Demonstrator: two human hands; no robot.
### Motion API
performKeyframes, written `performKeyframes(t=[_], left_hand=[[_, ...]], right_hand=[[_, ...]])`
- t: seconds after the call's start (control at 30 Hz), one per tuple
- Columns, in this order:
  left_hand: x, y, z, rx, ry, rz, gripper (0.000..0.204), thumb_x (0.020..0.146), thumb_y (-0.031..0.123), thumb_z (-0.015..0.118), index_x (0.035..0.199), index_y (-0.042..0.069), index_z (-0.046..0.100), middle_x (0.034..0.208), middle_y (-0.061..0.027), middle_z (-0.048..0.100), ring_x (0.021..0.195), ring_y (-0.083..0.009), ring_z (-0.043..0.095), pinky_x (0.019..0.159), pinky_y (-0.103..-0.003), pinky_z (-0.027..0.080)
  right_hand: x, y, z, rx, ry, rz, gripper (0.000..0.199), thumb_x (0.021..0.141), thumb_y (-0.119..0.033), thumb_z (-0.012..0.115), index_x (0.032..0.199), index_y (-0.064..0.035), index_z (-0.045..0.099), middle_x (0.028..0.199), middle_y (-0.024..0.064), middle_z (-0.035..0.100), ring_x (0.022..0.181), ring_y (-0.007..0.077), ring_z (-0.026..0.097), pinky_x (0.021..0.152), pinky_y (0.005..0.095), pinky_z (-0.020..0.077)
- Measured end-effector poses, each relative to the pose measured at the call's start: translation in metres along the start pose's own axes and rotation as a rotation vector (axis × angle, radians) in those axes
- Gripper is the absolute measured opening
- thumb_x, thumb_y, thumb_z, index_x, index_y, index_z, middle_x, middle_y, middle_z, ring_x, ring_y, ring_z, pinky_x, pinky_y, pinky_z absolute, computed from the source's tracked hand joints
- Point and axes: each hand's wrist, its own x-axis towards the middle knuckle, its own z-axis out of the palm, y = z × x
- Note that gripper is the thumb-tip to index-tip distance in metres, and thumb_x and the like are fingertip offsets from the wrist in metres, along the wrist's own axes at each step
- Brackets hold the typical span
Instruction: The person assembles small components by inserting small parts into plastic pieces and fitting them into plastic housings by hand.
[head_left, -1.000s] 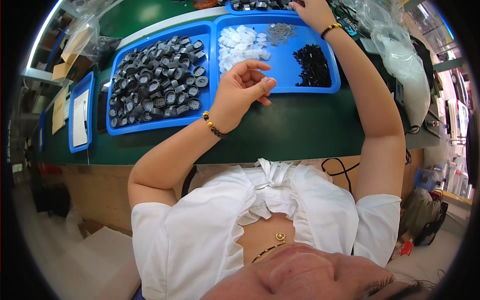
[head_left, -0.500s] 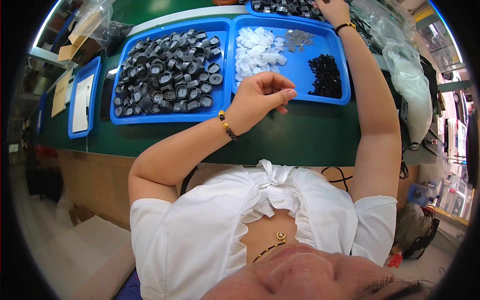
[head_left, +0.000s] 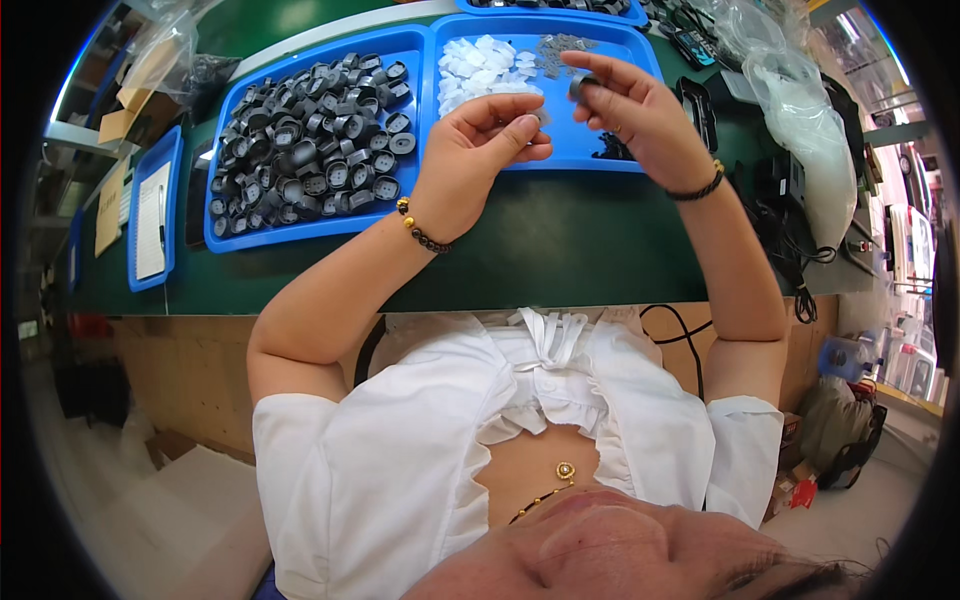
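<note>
My right hand (head_left: 635, 120) is over the right-hand blue tray (head_left: 640, 50), pinching a dark round plastic cap (head_left: 583, 88) between thumb and fingers. Just left of it, my left hand (head_left: 478, 150) is closed at the near edge of the same tray. A small pale translucent piece (head_left: 543, 115) shows at its fingertips, partly hidden. White translucent pieces (head_left: 480, 68) lie in that tray, beside a heap of tiny grey parts (head_left: 565, 52). Small black parts (head_left: 612, 147) show partly beneath my right hand.
Another blue tray (head_left: 310, 240) at left is heaped with dark plastic caps (head_left: 305, 150). A further blue tray (head_left: 560, 10) of dark parts stands at the back. Clear plastic bags (head_left: 800, 140) and black cables (head_left: 790, 260) lie at right, a notepad tray (head_left: 152, 215) far left.
My right hand has come back from the far tray toward my left hand, bringing a dark cap. My left hand stays closed; the whole view has shifted slightly.
</note>
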Motion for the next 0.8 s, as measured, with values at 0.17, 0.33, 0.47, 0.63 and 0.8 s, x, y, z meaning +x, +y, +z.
performKeyframes(t=[0.17, 0.33, 0.47, 0.63, 0.8], left_hand=[[0.001, 0.003, 0.004, 0.046, -0.036, 0.036, 0.029, 0.090, 0.007, 0.067, 0.116, -0.004, 0.061, 0.100, -0.0102, 0.067, 0.088, -0.0169, 0.068, 0.081, -0.029, 0.058], [0.000, 0.000, 0.002, 0.095, -0.067, -0.022, 0.027, 0.090, 0.006, 0.067, 0.114, -0.004, 0.062, 0.097, -0.0100, 0.069, 0.084, -0.0167, 0.069, 0.080, -0.028, 0.057], [0.000, 0.000, 0.003, 0.072, -0.023, -0.059, 0.026, 0.089, 0.006, 0.068, 0.113, -0.005, 0.062, 0.096, -0.0109, 0.069, 0.081, -0.0161, 0.069, 0.078, -0.027, 0.058], [0.000, 0.003, 0.001, 0.136, -0.010, -0.077, 0.022, 0.087, 0.005, 0.070, 0.105, -0.004, 0.062, 0.093, -0.0108, 0.069, 0.079, -0.0155, 0.069, 0.074, -0.026, 0.058], [0.000, 0.002, 0.002, 0.180, 0.023, -0.075, 0.020, 0.085, 0.005, 0.073, 0.099, -0.003, 0.062, 0.090, -0.0101, 0.069, 0.076, -0.0146, 0.069, 0.069, -0.024, 0.057]], right_hand=[[-0.021, 0.018, 0.016, -0.032, 0.067, -0.010, 0.037, 0.090, -0.008, 0.066, 0.125, -0.0030, 0.058, 0.097, 0.0047, 0.065, 0.082, 0.0119, 0.066, 0.074, 0.0238, 0.0535], [-0.028, 0.025, 0.021, -0.050, 0.078, -0.037, 0.029, 0.086, -0.006, 0.070, 0.114, -0.0002, 0.064, 0.098, 0.0060, 0.069, 0.084, 0.0114, 0.067, 0.076, 0.0239, 0.0546], [-0.031, 0.028, 0.024, -0.178, 0.112, -0.189, 0.034, 0.087, -0.004, 0.071, 0.118, 0.0010, 0.061, 0.100, 0.0046, 0.067, 0.086, 0.0091, 0.064, 0.077, 0.0218, 0.0532], [-0.033, 0.020, 0.023, -0.432, 0.172, -0.214, 0.031, 0.080, -0.005, 0.075, 0.110, -0.0013, 0.067, 0.104, 0.0086, 0.069, 0.088, 0.0135, 0.069, 0.079, 0.0250, 0.0547], [-0.032, 0.027, 0.026, -0.435, 0.174, -0.257, 0.032, 0.078, -0.006, 0.076, 0.108, -0.0020, 0.067, 0.102, 0.0093, 0.069, 0.087, 0.0160, 0.069, 0.078, 0.0255, 0.0550]])
